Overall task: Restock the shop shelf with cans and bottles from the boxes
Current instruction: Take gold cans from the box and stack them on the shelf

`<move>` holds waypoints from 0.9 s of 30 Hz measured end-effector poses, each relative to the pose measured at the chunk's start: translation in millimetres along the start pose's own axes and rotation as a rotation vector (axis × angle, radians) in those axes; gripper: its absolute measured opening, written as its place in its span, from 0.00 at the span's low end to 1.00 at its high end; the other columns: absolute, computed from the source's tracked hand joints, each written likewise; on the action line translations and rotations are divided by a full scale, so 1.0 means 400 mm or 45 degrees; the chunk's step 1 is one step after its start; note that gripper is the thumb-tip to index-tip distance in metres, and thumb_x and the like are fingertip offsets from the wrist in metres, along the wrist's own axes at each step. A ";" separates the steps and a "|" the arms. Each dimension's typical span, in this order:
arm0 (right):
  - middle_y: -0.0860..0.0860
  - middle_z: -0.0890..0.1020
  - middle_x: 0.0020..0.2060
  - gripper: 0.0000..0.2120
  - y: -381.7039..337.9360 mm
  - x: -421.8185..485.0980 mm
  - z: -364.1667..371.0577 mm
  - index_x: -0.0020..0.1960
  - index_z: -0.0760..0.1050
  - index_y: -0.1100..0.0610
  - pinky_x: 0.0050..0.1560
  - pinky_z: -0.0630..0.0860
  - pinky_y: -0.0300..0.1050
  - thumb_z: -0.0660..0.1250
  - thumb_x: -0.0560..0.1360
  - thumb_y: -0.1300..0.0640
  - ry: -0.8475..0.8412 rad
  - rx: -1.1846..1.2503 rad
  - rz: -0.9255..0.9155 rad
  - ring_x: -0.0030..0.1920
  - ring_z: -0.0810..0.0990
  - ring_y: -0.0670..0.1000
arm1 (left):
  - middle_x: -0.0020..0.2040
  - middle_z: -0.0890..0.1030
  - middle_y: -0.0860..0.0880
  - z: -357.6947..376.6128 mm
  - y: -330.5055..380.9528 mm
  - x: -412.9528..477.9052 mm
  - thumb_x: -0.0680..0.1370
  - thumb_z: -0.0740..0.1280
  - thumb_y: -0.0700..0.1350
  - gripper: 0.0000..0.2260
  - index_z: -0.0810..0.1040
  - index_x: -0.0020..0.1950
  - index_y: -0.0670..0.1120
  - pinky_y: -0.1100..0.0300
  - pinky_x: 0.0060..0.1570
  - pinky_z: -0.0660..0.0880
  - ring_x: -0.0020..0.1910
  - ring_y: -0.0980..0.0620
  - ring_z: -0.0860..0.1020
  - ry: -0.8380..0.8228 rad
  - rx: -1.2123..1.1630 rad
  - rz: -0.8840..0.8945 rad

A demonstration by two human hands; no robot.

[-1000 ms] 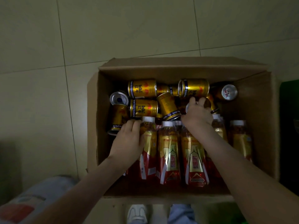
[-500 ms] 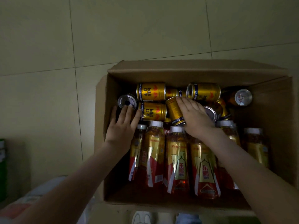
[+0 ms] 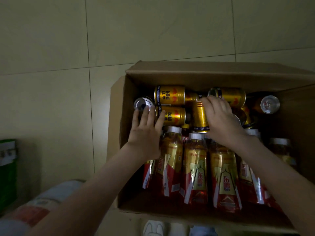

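An open brown cardboard box (image 3: 204,72) sits on the pale tiled floor (image 3: 51,48) at the person's feet. Gold drink cans are heaped at its far end. Amber plastic bottles with red-and-gold labels and white caps (image 3: 196,167) lie in a row at the near end.

The left hand (image 3: 144,135) reaches in with its fingers straight and released. The fingertips lie over the upright silver-topped can (image 3: 142,103) in the far left corner and the lying gold Red Bull can (image 3: 175,115) just beside it.

The right hand (image 3: 221,120) is grasping the slanted gold can (image 3: 199,116) in the middle of the heap. Its fingers curl over the can's far end and its thumb is hidden. A white shoe (image 3: 153,229) shows below the box.
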State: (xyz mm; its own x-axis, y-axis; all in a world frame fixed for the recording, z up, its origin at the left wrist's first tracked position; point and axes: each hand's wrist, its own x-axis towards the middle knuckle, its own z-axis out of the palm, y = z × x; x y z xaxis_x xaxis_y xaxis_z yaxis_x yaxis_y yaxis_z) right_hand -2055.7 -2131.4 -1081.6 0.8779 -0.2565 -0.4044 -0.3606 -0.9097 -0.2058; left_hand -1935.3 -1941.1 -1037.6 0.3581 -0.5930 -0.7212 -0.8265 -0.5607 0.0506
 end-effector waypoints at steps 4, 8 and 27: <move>0.52 0.57 0.70 0.53 -0.047 -0.064 -0.046 0.73 0.52 0.54 0.63 0.56 0.47 0.81 0.59 0.65 0.220 0.356 -0.048 0.72 0.56 0.57 | 0.74 0.60 0.52 -0.068 0.058 -0.042 0.76 0.68 0.50 0.36 0.51 0.77 0.51 0.64 0.65 0.61 0.71 0.56 0.58 0.054 -1.353 0.061; 0.47 0.56 0.68 0.51 -0.142 -0.075 -0.075 0.73 0.52 0.50 0.56 0.58 0.22 0.78 0.61 0.68 0.271 0.559 -0.202 0.72 0.53 0.52 | 0.58 0.74 0.59 -0.082 0.062 -0.058 0.71 0.73 0.51 0.29 0.62 0.67 0.54 0.72 0.49 0.73 0.56 0.63 0.75 0.072 -1.889 0.014; 0.56 0.61 0.72 0.46 -0.320 0.084 -0.017 0.75 0.51 0.56 0.69 0.64 0.55 0.69 0.69 0.36 -0.112 0.722 0.730 0.72 0.59 0.58 | 0.52 0.84 0.46 0.041 -0.186 -0.168 0.64 0.72 0.57 0.26 0.77 0.59 0.48 0.44 0.59 0.74 0.54 0.45 0.81 0.301 -2.468 -0.289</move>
State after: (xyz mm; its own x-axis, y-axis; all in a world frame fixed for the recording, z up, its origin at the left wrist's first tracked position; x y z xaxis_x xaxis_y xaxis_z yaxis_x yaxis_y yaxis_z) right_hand -1977.9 -2025.6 -1062.9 0.4885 -0.5848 -0.6476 -0.8725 -0.3343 -0.3563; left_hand -1905.0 -1850.0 -1004.1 0.5480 -0.3913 -0.7394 0.6844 -0.2985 0.6652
